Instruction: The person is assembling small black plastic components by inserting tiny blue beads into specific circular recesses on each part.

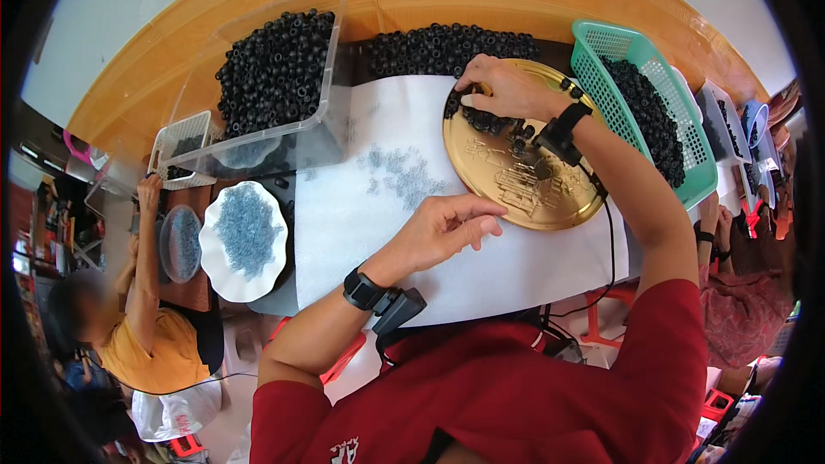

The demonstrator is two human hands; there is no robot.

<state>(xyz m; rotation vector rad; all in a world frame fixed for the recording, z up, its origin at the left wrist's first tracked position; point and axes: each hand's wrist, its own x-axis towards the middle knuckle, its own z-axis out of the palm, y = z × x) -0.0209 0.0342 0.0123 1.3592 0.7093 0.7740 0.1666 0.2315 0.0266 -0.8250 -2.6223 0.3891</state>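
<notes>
A round gold tray (563, 206) lies on a white sheet, holding several small black ring-shaped parts (485, 120) near its far left rim and thin gold-looking pieces (524, 189) in its middle. My right hand (516, 90) reaches over the tray's far side. Its fingers curl down at the black parts, and what lies between the fingertips is hidden. By the tray's near left rim is my left hand (443, 228), with index finger and thumb stretched out and apart, holding nothing visible. Small clear pieces (404, 174) are scattered on the sheet left of the tray.
A clear bin (335, 77) of black parts stands far left, a pile of them (455, 47) behind the sheet. Right of the tray is a green basket (593, 39); at left, a white scalloped dish (210, 253). Other people work at both sides. A black cable (612, 249) hangs from my right wrist.
</notes>
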